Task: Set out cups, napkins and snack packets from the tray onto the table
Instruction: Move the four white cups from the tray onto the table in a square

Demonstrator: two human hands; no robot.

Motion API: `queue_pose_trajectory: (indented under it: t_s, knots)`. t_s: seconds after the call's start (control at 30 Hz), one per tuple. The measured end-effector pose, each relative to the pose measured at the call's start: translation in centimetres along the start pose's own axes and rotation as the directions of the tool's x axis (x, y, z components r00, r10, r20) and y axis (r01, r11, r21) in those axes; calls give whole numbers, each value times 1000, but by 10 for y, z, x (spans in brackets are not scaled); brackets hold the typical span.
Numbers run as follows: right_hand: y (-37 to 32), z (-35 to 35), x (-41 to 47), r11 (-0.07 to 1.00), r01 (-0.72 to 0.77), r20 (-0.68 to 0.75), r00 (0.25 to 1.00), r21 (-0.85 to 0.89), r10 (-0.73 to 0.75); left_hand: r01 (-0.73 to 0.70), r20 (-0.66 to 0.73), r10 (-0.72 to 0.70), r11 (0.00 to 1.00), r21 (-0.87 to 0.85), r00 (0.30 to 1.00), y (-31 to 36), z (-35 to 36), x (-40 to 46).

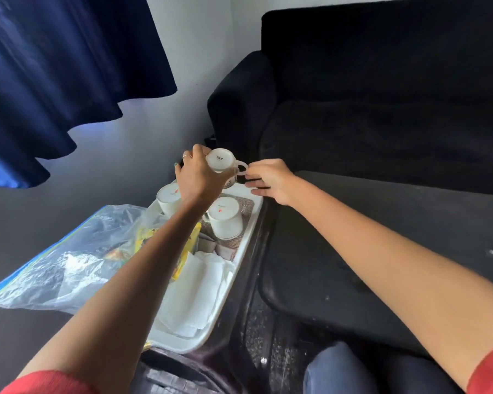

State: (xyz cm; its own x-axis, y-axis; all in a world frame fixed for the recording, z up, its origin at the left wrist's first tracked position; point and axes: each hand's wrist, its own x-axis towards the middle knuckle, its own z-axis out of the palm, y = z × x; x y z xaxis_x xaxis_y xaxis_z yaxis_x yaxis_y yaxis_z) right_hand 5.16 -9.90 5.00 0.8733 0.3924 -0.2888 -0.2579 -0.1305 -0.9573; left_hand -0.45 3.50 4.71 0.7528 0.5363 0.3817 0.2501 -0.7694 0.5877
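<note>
Item 1, lifted cup (222, 162): white, handled, held above the far end of the tray with its base turned toward us and a small mark on that base. Our left hand (199, 173) grips it, fingers curled round the body from the left side, so the cup sits at the right of the palm with its handle pointing right.

Item 2, right hand (269, 180): just right of the lifted cup, fingers reaching left toward the handle. Fingertips lie at the handle's loop; we cannot tell whether they pinch it or merely touch.

Item 3, tray (241, 253): white, long, running from near to far between the plastic bag and the dark table.

Item 4, left cup (168, 199): white, upside down on the far-left part of the tray, partly behind our left forearm.

Item 5, right cup (225, 218): white, upside down on the tray, near of the lifted cup, handle to the left.

Item 6, napkins (198, 291): white, stacked flat at the near end of the tray.

Item 7, snack packets (187, 255): yellow, on the tray's left side, partly under our left forearm.

Item 8, plastic bag (66, 257): clear, blue-edged, left of the tray.

Item 9, table (382, 237): dark surface right of the tray.

Item 10, sofa (382, 95): black, at far right.
</note>
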Motion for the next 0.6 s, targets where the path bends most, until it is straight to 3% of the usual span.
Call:
queue_pose_trajectory:
  t_s: [0.33, 0.6]
  knots:
    - [11, -82, -68, 925, -177, 18, 983, 337, 181, -102, 57, 111, 985, -137, 992, 93, 3, -72]
    - [21, -158, -111, 809, -227, 12, 965, 542, 263, -221, 96, 246, 952, -214, 965, 161, 25, -144]
